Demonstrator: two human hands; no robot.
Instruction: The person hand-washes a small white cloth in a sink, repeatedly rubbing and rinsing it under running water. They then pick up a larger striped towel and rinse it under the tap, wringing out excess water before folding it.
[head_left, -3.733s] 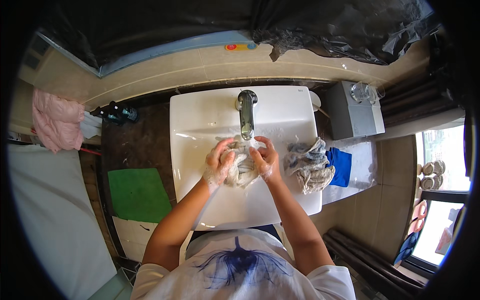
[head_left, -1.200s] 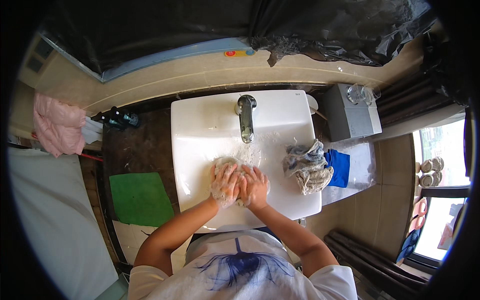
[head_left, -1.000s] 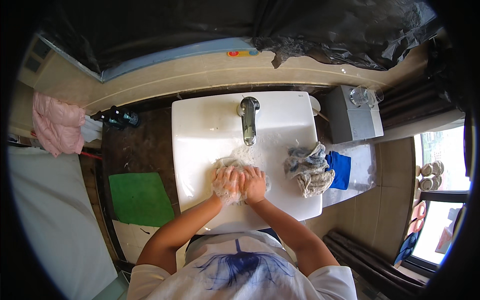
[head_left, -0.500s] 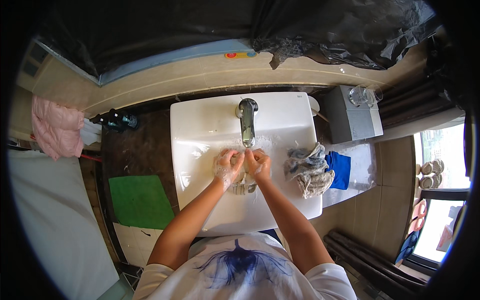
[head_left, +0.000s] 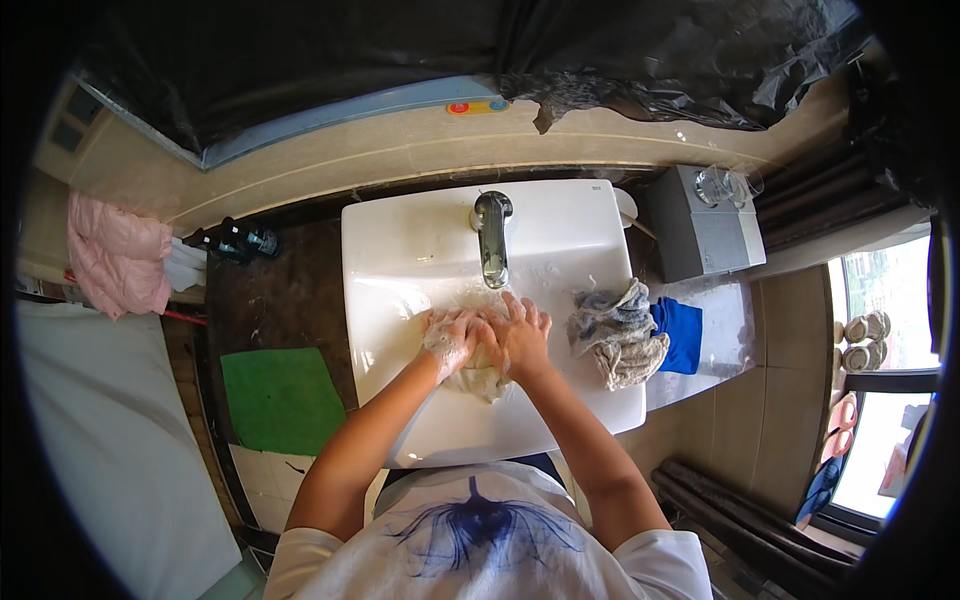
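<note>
A white sink (head_left: 390, 232) with a chrome faucet (head_left: 492, 240) lies before me. Below the faucet, an off-white, foam-covered cloth (head_left: 486, 383) sits bunched in the basin; its exact kind is hard to make out. My left hand (head_left: 450, 338) is soapy and curled onto the cloth's left side, its fingertips partly hidden. My right hand (head_left: 520, 335) presses down beside it, fingers stretched and apart over the cloth. Wet, grey and beige knitted pieces (head_left: 620, 335) lie heaped on the sink's right rim.
A blue cloth (head_left: 680, 335) lies right of the heap. Behind it stands a grey box (head_left: 700, 225) with clear glasses (head_left: 722, 187) on top. To the left are a green cloth (head_left: 280, 400), dark bottles (head_left: 240, 240) and a pink padded garment (head_left: 118, 255).
My right hand has gone from curled fingers to spread ones, pressing on the cloth. My hands have come closer together, and the cloth is more bunched up beneath them.
</note>
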